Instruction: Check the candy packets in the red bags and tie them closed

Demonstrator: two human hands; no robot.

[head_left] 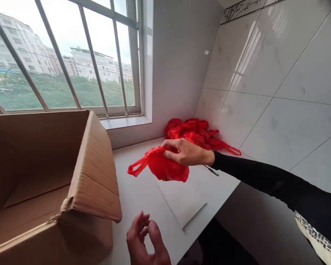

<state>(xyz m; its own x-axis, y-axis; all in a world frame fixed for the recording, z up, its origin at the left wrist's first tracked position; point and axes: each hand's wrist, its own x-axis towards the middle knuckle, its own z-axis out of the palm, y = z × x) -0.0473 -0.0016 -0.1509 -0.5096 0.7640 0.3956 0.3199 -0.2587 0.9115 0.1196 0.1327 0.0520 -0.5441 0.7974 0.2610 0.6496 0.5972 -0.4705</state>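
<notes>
In my right hand (183, 151) is a red plastic bag (168, 165), gripped near its gathered top and held above the white table. Its looped handle sticks out to the left, and the bag bulges with contents I cannot make out. Lower down, my left hand (147, 241) is raised off the table with fingers curled and thumb apart, holding nothing. A pile of red plastic bags (187, 130) lies in the far corner, behind my right hand. To the left stands an open cardboard box (96, 173) with one flap folded outward; its visible inside shows bare cardboard.
On the white table (135, 198) lies a flat pale sheet or board (182, 206), with a dark pen-like thing (212, 170) beyond it. A barred window (71, 62) is behind the box. Tiled wall (264, 110) borders the right side.
</notes>
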